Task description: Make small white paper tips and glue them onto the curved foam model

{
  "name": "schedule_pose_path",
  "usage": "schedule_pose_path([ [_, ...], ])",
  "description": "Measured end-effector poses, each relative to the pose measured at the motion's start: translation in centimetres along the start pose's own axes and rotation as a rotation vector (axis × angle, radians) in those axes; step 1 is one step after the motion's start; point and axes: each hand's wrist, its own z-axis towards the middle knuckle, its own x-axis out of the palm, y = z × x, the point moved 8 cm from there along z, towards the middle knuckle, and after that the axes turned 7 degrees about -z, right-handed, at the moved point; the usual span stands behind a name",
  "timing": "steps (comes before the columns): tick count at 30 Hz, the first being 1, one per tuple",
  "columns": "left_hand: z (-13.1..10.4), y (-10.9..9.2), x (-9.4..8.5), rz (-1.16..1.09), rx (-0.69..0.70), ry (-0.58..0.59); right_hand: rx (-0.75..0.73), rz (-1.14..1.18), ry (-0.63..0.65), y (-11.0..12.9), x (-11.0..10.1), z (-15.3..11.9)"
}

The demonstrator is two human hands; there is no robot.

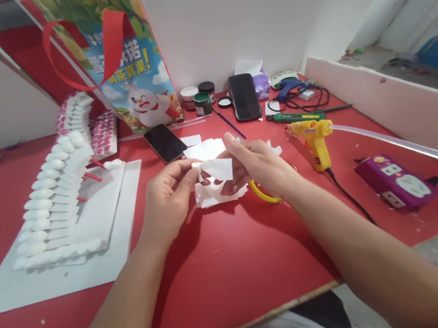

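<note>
My left hand (171, 194) pinches a small white piece (198, 168) between thumb and fingertips. A white paper strip (220, 169) runs from that piece toward my right hand (259, 165). The right thumb is raised and its fingers are apart, with the fingertips behind and below the strip; whether they touch it is unclear. White paper pieces (215, 193) lie in a pile on the red table under the hands, with more sheets (206, 148) just behind. A yellow ring-shaped object (265, 194) is partly hidden by my right hand.
White-tipped pieces (43, 193) stand in a row on white boards (126, 213) at left. Phones (165, 143), paint jars (203, 103) and a gift bag (142, 81) are behind. A yellow glue gun (316, 142) and purple power socket (394, 182) lie at right.
</note>
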Motion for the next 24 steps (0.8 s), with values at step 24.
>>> schedule_pose_path([
  [24,0.0,-0.3,0.3,0.052,0.025,0.062,0.094,0.335,0.404,-1.0,2.4,-0.5],
])
